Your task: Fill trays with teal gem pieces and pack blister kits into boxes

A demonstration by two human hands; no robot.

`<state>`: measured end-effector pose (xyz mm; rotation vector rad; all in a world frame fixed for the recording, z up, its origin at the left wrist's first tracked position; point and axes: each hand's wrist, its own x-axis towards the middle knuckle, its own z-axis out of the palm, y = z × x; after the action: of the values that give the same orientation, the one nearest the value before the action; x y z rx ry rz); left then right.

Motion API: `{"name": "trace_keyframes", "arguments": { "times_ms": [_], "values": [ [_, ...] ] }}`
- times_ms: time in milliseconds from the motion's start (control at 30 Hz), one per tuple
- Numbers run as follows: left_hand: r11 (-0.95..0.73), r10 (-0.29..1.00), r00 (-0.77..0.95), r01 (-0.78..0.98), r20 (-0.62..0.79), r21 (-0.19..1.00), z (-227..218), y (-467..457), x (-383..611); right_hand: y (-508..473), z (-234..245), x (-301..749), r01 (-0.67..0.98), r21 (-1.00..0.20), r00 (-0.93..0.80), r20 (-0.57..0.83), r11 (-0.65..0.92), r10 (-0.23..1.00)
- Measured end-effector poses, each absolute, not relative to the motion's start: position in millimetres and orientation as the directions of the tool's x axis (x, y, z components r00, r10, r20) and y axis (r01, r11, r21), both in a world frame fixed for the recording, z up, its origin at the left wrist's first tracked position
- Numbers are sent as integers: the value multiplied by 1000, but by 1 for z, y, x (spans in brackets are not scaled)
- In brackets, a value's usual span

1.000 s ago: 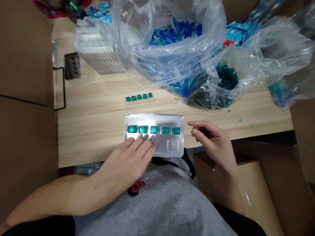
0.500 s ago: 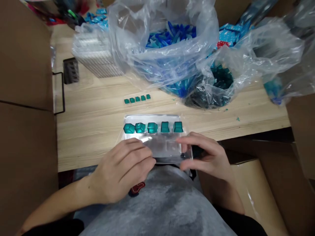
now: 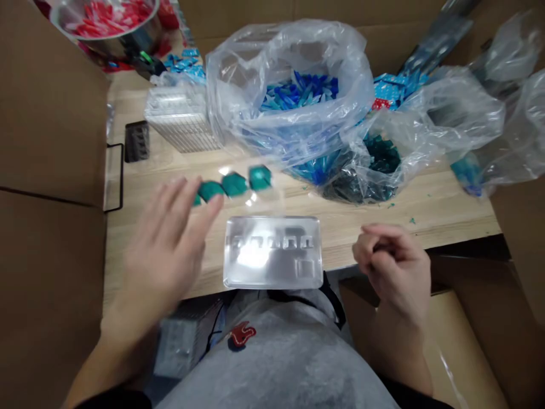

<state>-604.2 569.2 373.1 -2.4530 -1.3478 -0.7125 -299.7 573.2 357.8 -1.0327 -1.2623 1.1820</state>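
My left hand (image 3: 166, 250) is raised over the table's left half and smeared by motion. Its fingers reach to the end of a clear plastic tray (image 3: 272, 196) that is lifted off the table. That tray carries a row of teal gem-shaped pieces (image 3: 235, 184). A second clear tray (image 3: 272, 267) with empty pockets lies flat at the table's near edge, in front of me. To the right of this tray, my right hand (image 3: 394, 264) hovers over the table edge. Its fingers are curled in, and nothing shows in them.
A clear bag of blue pieces (image 3: 298, 91) and a bag of dark teal pieces (image 3: 378, 162) stand at the back. A stack of clear trays (image 3: 181, 119), a black holder (image 3: 137, 141) and a metal bowl of red pieces (image 3: 106, 17) are back left. Cardboard walls (image 3: 46, 113) flank the wooden table (image 3: 426, 210).
The tray with the teal pieces has gone up and back left in my left hand, leaving an empty tray on the table. My right hand has let go and drawn back right.
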Motion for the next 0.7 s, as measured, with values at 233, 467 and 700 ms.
{"name": "trace_keyframes", "arguments": {
  "times_ms": [233, 467, 700],
  "values": [
    [-424, 905, 421, 883, 59, 200, 275, 644, -646, 586, 346, -293, -288, -942, 56, -193, -170, 980],
    [-406, 909, 416, 865, 31, 296, 222, 672, -614, 587, 344, -308, -272, -936, -106, -202, -224, 974],
    [-299, 945, 165, 787, 283, 540, 273, 646, -623, 593, 358, -336, -363, -887, -304, -176, -285, 936]
  ]
}}
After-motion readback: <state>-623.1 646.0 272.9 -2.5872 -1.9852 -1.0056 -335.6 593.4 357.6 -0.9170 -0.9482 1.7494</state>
